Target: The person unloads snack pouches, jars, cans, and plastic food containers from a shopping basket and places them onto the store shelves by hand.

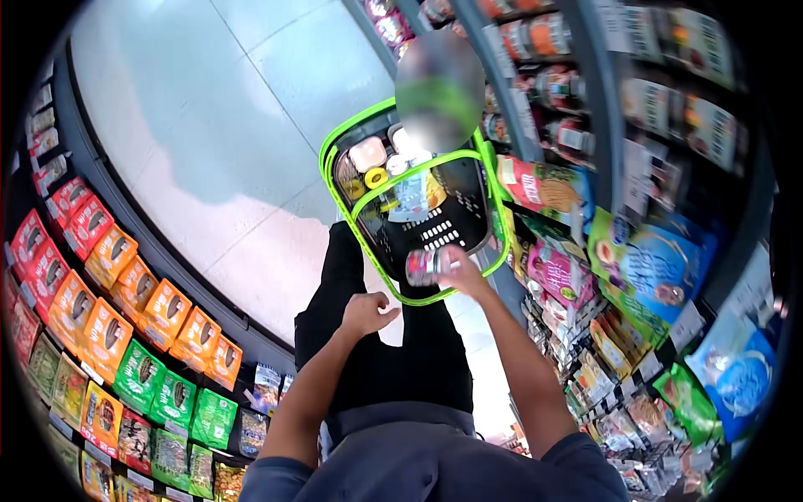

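Observation:
My right hand (459, 269) is closed on a small jar (425, 267) with a red and white label, over the near end of a black shopping basket with a bright green rim (374, 261). Left of the basket's near corner, my left hand (370, 315) is held above my legs with its fingers curled; nothing shows in it. Inside the basket lie a pale pink-topped container (368, 154), a yellow ring-shaped item (375, 177), white items and a clear bag (416, 199). A green handle (418, 165) crosses over them.
Shelves of orange (106, 332), red and green packets curve along the left. On the right, shelves hold jars (571, 140), a blue bag (667, 266) and a pink bag (559, 274), close beside the basket. A blurred patch hides the basket's far right corner. Pale floor tiles (242, 109) lie between.

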Tool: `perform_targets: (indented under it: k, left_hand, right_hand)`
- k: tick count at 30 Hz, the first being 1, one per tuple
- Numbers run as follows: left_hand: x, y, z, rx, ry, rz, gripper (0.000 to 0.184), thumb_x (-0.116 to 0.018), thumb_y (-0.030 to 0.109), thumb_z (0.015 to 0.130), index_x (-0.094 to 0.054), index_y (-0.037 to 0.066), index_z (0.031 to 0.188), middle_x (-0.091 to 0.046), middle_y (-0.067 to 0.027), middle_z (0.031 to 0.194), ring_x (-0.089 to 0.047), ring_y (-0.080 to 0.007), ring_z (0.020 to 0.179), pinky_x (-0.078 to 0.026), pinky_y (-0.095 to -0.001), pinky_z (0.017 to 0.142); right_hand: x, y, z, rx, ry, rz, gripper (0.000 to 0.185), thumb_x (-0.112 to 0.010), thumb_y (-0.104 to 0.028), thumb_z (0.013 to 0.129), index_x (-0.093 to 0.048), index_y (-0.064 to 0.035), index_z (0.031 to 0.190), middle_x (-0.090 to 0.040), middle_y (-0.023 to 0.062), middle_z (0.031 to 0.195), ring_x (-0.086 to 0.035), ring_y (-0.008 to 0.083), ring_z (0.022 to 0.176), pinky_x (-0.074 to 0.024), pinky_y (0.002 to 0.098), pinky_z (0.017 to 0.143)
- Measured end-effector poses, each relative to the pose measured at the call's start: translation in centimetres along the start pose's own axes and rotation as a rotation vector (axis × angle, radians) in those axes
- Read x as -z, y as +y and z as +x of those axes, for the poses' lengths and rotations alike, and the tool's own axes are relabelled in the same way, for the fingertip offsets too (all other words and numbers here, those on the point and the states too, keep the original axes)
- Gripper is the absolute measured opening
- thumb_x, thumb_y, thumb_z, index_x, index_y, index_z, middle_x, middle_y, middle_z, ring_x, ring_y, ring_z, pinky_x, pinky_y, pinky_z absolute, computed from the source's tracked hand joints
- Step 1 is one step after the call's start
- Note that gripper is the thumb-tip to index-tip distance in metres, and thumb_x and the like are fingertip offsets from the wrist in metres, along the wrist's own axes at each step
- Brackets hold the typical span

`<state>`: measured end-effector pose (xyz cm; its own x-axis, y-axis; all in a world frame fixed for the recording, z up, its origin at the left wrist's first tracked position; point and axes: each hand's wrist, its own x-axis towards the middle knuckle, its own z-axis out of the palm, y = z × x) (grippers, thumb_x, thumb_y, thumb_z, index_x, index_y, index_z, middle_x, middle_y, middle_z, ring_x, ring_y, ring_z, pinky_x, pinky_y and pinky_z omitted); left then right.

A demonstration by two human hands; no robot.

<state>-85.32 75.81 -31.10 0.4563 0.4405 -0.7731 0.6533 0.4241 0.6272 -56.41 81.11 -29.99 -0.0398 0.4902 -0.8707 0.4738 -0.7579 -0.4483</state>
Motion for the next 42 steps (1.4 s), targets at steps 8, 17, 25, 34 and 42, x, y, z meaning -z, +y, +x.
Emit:
perform_targets:
  k: [8,17,25,34,42]
  left_hand:
    - [5.6,9.0,-7.9,0.164,-0.324,-1.009,0.068,-0.065,0.049,0.091,-0.042,0.007,0.139,-0.054,-0.01,0.129,-0.057,-0.0252,0.118,-0.051,-0.0465,0.096]
    - [3.4,16.1,-17.1,-0.048,-0.166,-0.966,0.044,-0.071,0.032,0.092,-0.054,0.009,0.125,-0.06,-0.0005,0.108,-0.06,-0.0099,0.096,-0.051,-0.0262,0.081]
    - [-3.0,25.6,-21.8,-0.405,-0.059,-0.721,0.053,-0.082,0.017,0.08,-0.048,0.005,0.118,-0.058,-0.0037,0.108,-0.056,-0.0103,0.097,-0.048,-0.0273,0.086]
    - [-10.0,31.4,-24.5,-0.63,0.062,-0.556,0.061,-0.081,0.009,0.079,-0.04,-0.001,0.123,-0.054,-0.0099,0.115,-0.056,-0.012,0.103,-0.05,-0.0284,0.089]
    - [-11.9,31.8,-24.8,-0.689,0.236,-0.507,0.07,-0.083,0.005,0.077,-0.034,-0.001,0.127,-0.048,-0.0134,0.123,-0.056,-0.0162,0.109,-0.052,-0.0294,0.091]
  right_hand:
    - [-2.6,-6.0,-14.9,0.108,-0.231,0.476,0.07,-0.074,0.001,0.081,-0.042,-0.0025,0.143,-0.055,0.0077,0.123,-0.064,0.0126,0.087,-0.0552,0.0271,0.075]
    - [-2.9,-7.7,-24.1,0.409,-0.115,0.591,0.06,-0.069,-0.007,0.09,-0.044,-0.0022,0.144,-0.059,0.0057,0.12,-0.058,0.0076,0.084,-0.0493,0.0233,0.071]
    - [1.4,-5.7,-34.4,0.69,0.086,0.824,0.059,-0.066,-0.018,0.089,-0.046,0.0,0.141,-0.053,0.0117,0.138,-0.05,0.021,0.128,-0.0376,0.0356,0.109]
    - [2.5,-2.5,-40.0,0.835,0.284,1.064,0.067,-0.067,-0.033,0.088,-0.043,-0.0017,0.143,-0.052,0.0131,0.139,-0.048,0.0241,0.13,-0.0335,0.0388,0.112]
    - [0.3,-0.3,-39.5,0.8,0.184,1.216,0.051,-0.064,-0.03,0.096,-0.05,0.0016,0.133,-0.06,0.0094,0.121,-0.056,0.0167,0.111,-0.043,0.0308,0.097]
